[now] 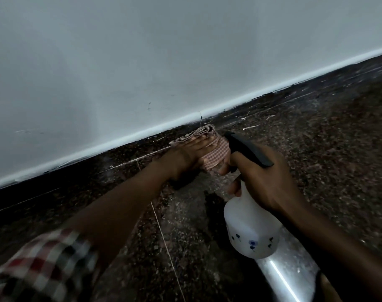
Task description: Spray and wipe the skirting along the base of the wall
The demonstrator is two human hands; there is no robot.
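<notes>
A pink-and-white checked cloth [216, 153], a translucent white spray bottle [251, 227] with black trigger [248, 149], dark speckled skirting [55, 184], a pale grey-white wall [142, 51] and a red-white-black plaid sleeve [44, 264] are shown.

A loose checked fabric sleeve [44, 264] in red, white and dark squares covers the left upper arm at the near left corner, its pattern smeared by blur. The sleeve's edge ends about the elbow, and beyond it the left forearm [124, 203] and left hand [185, 158] are bare. The right forearm [338, 240] and right hand [266, 179] are bare to the near right edge.
</notes>
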